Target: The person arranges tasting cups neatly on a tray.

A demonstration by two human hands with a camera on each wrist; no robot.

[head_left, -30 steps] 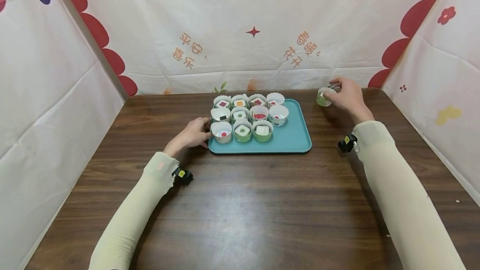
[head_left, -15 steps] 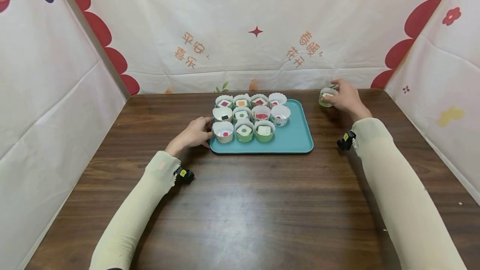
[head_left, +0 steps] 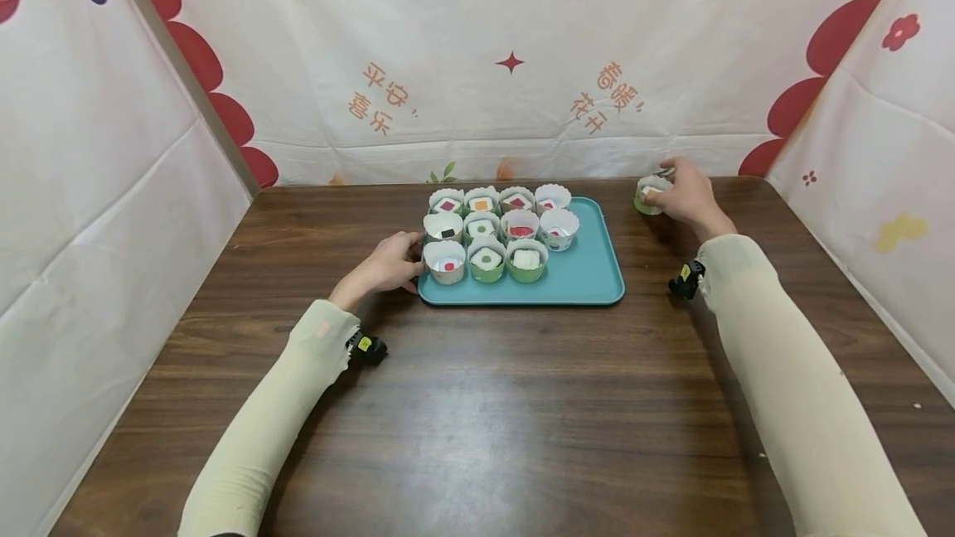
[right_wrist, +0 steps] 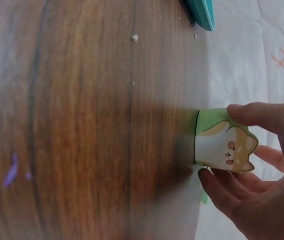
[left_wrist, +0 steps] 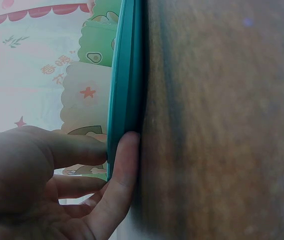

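At the tray's left edge, my left hand (head_left: 388, 262) grips the rim of the teal tray (head_left: 585, 272). The left wrist view shows my fingers on both sides of that rim (left_wrist: 124, 90). Several scalloped paper baking cups, including a green one (head_left: 525, 273), stand in rows on the tray, each with a small pale piece inside, some marked with coloured centres. Beyond the tray's right side, my right hand (head_left: 690, 199) holds a green paper cup (head_left: 643, 204) with a white piece in it. A cartoon animal decorates this cup (right_wrist: 226, 145), whose base is at the tabletop.
The brown wooden table (head_left: 448, 404) spreads out in front of the tray. A white printed cloth (head_left: 448, 40) hangs close behind, and more cloth closes off both sides. A few small specks lie on the table at the right.
The head view has shifted slightly. My left hand stays at the tray's rim, and my right hand stays around the cup with only slight finger movement.
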